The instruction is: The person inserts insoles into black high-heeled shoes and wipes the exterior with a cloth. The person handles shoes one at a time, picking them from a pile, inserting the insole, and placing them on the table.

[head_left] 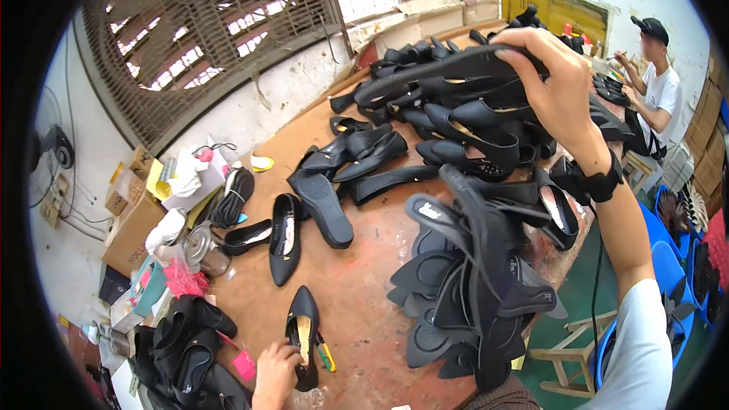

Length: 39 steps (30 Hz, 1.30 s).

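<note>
My right hand [554, 83] is raised over the far part of the table and grips a black flat shoe [448, 68] by its heel end, sole side up. Under it lies a heap of black flat shoes [456, 137]. Down at the near edge, my left hand [275, 376] rests on the brown table [357, 273], touching the heel of a single black shoe with a tan insole [304, 334]. A stack of dark grey soles [471, 288] stands between my two arms.
Loose black shoes and soles [319, 205] are scattered mid-table. Cardboard boxes, paper and a metal pot [201, 247] crowd the left side, with more black shoes [186, 342] below. A person in a white shirt [657, 87] sits at the far right. Blue crates [676, 258] stand right.
</note>
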### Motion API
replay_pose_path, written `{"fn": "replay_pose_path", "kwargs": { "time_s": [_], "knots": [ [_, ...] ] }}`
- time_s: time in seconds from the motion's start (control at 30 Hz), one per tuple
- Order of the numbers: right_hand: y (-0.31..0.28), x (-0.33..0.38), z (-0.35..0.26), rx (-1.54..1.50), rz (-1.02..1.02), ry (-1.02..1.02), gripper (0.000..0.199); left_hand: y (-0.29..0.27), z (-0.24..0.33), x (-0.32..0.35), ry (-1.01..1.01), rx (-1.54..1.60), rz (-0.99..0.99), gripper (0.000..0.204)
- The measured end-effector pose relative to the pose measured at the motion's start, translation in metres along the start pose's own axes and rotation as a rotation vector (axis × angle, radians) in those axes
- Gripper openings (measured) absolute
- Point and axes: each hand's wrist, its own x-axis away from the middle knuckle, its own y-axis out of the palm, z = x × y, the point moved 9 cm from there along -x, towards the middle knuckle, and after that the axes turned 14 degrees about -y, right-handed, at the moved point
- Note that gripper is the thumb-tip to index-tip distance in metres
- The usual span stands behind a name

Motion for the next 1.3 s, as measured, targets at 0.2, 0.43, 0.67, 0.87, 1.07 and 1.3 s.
{"fn": "replay_pose_path", "kwargs": {
  "time_s": [0.2,0.43,0.67,0.87,1.07,1.3],
  "knots": [
    [0.015,-0.004,-0.034,-0.699,0.219,0.606,0.019,-0.038,0.048,0.063,-0.358,0.244,0.284,0.035],
    [0.035,0.139,-0.241,-1.828,-0.097,1.554,0.059,0.027,0.029,0.062,-0.845,0.086,0.380,0.058],
    [0.031,0.181,-0.363,-2.410,-0.196,1.760,0.079,0.001,-0.005,0.111,-0.718,0.424,0.588,0.013],
    [0.048,0.214,-0.353,-1.980,-0.483,1.710,0.035,-0.034,0.078,0.203,-0.535,0.437,0.409,0.021],
    [0.058,0.196,-0.371,-2.070,-0.530,1.554,0.065,0.036,0.099,0.271,-0.597,0.488,0.132,0.040],
    [0.054,0.131,-0.395,-1.310,-0.753,0.023,0.083,0.043,0.090,0.273,-0.778,0.703,0.391,0.112]
  ]
}}
